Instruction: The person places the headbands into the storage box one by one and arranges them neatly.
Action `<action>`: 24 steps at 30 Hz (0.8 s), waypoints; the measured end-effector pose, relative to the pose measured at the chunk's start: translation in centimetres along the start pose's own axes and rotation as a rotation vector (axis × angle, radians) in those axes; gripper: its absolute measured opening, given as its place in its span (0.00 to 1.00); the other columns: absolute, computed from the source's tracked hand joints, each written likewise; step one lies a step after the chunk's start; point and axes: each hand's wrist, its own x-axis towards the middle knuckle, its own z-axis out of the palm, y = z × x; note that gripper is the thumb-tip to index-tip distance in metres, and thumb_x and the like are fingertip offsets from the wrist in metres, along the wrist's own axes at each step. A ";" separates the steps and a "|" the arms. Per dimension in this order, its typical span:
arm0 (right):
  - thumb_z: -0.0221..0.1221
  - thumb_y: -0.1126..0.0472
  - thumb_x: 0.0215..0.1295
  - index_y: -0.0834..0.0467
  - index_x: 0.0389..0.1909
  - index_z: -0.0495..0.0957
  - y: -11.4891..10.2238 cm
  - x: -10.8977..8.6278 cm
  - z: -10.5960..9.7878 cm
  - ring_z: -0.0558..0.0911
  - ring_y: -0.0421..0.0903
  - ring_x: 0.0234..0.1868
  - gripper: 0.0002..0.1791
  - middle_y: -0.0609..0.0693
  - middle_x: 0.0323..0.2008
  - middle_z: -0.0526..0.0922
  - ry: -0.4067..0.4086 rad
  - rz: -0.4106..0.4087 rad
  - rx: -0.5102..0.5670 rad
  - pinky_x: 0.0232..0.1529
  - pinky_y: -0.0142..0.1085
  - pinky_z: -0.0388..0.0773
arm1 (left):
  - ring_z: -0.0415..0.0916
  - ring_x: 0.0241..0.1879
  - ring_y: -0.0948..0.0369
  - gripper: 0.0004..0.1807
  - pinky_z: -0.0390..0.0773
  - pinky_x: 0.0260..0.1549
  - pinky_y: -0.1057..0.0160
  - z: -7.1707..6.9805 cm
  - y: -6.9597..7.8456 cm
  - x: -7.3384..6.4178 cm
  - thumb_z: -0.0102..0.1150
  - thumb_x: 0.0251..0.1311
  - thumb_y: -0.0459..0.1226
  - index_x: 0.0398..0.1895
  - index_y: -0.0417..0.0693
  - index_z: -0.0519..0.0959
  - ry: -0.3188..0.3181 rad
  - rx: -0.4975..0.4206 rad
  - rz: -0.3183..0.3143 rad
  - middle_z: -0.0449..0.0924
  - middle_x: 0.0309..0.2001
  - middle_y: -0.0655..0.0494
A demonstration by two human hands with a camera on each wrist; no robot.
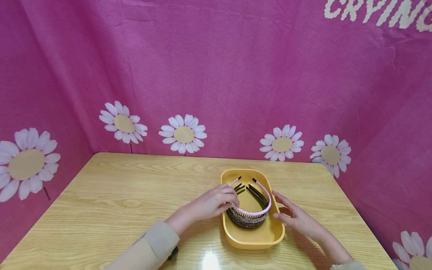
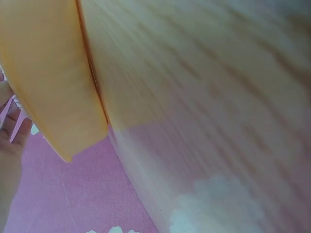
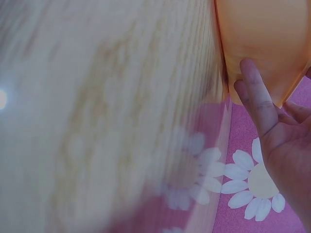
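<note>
A yellow plastic bin (image 1: 251,240) stands on the table with several headbands in it. Uppermost is a lilac braided headband (image 1: 269,204), its two dark-tipped ends pointing to the far side. Beneath it lie a dark sparkly headband (image 1: 248,222) and other dark headbands (image 1: 258,195). My left hand (image 1: 216,200) reaches over the bin's left rim and pinches the lilac headband's left side; its fingertips are partly hidden. On the other side, my right hand (image 1: 298,217) touches the bin's right wall, with fairly straight fingers (image 3: 257,92) along the outside.
The wood-grain table (image 1: 135,195) extends to both sides of the bin. A pink cloth with daisies (image 1: 183,134) hangs behind and beside it. Near the left sleeve, a small black object (image 1: 173,253) shows at the table's front.
</note>
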 end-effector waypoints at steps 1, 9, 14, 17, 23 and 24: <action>0.53 0.61 0.68 0.57 0.73 0.45 0.0 0.0 0.0 0.67 0.70 0.60 0.38 0.71 0.69 0.49 0.001 0.003 0.001 0.47 0.29 0.76 | 0.71 0.48 0.67 0.08 0.67 0.56 0.72 0.0 0.0 0.0 0.58 0.59 0.32 0.39 0.53 0.80 -0.010 0.000 -0.003 0.78 0.42 0.64; 0.54 0.60 0.67 0.56 0.74 0.46 0.1 -0.1 0.0 0.66 0.69 0.61 0.38 0.71 0.69 0.48 0.014 0.019 -0.008 0.47 0.29 0.76 | 0.71 0.46 0.67 0.08 0.68 0.55 0.72 0.1 -0.1 0.2 0.58 0.59 0.32 0.39 0.53 0.80 -0.064 -0.002 -0.021 0.77 0.41 0.64; 0.55 0.60 0.67 0.55 0.74 0.47 0.2 -0.1 0.0 0.66 0.68 0.61 0.38 0.69 0.70 0.49 0.025 0.038 -0.012 0.47 0.30 0.76 | 0.71 0.45 0.67 0.09 0.68 0.54 0.73 -0.1 -0.1 0.6 0.59 0.58 0.31 0.39 0.53 0.80 -0.113 -0.014 -0.044 0.77 0.40 0.64; 0.54 0.60 0.67 0.57 0.73 0.46 0.2 -0.1 0.0 0.66 0.69 0.61 0.38 0.71 0.70 0.49 0.018 0.029 -0.013 0.47 0.32 0.77 | 0.71 0.45 0.67 0.09 0.68 0.54 0.73 -0.2 -0.1 0.8 0.60 0.57 0.31 0.39 0.53 0.80 -0.153 -0.024 -0.065 0.77 0.40 0.64; 0.54 0.61 0.68 0.58 0.73 0.46 0.1 0.0 0.0 0.65 0.70 0.61 0.38 0.72 0.69 0.47 0.005 0.017 0.010 0.46 0.33 0.78 | 0.71 0.44 0.69 0.09 0.68 0.53 0.76 -0.5 0.0 1.3 0.61 0.56 0.32 0.38 0.54 0.80 -0.214 -0.027 -0.088 0.76 0.39 0.65; 0.54 0.62 0.68 0.58 0.73 0.45 0.1 0.0 0.0 0.65 0.71 0.61 0.38 0.72 0.69 0.47 0.003 0.013 0.014 0.46 0.32 0.78 | 0.71 0.44 0.70 0.09 0.68 0.52 0.76 -0.6 0.0 1.3 0.61 0.56 0.32 0.38 0.54 0.80 -0.221 -0.024 -0.091 0.76 0.38 0.65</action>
